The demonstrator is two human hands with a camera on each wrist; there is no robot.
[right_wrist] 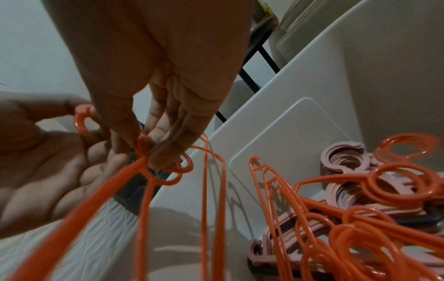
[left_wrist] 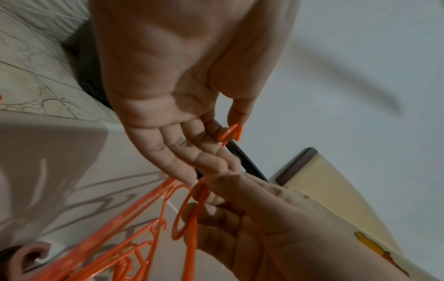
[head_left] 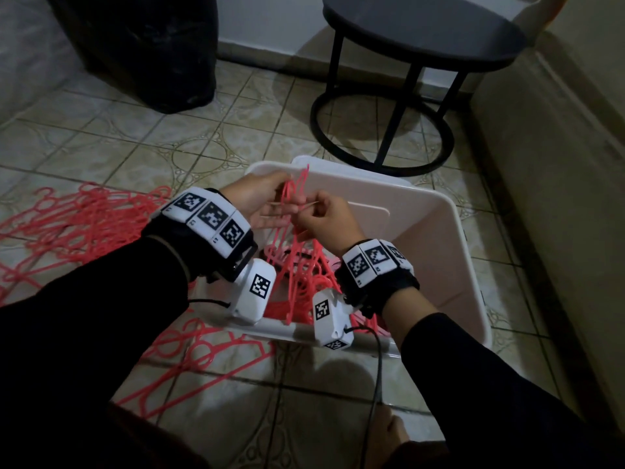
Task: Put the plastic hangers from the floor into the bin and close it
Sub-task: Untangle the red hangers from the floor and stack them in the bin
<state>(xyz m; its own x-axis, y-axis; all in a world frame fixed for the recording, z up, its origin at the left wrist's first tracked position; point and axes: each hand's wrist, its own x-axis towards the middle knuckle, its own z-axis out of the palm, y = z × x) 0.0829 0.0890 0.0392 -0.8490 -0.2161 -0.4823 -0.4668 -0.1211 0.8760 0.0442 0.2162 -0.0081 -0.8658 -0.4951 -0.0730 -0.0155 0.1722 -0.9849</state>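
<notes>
Left hand (head_left: pixel 260 201) sits over the bin's (head_left: pixel 449 228) left rim, palm toward the right hand; thumb and forefinger pinch a hanger hook, other fingers loosely extended. Held bunch of hangers (head_left: pixel 297 252) hangs between both hands, long axis near vertical, hooks up at the fingers, lower ends already inside the bin. Right hand (head_left: pixel 324 218) is directly beside the left, fingertips pinched on the hook cluster.

Left of the bin: loose hangers on the floor (head_left: pixel 77 225), a big spread, plus more in front of the near-left corner (head_left: pixel 203 363). Left hand is nearer to all of them. Most of the task looks undone.

Inside the bin: orange hangers piled on a pink stack (right_wrist: pixel 346 163) along the near and left side; far and right side of the bin shows bare wall and bottom.

Next move, as I read it: release straight down, bunch is already aligned with the opening. Risk: hooks look interlocked and may snag fingers or each other on release.

Right of the bin: stool (head_left: pixel 422 38) beyond the far rim, wall close on the right. Lid not identifiable.
</notes>
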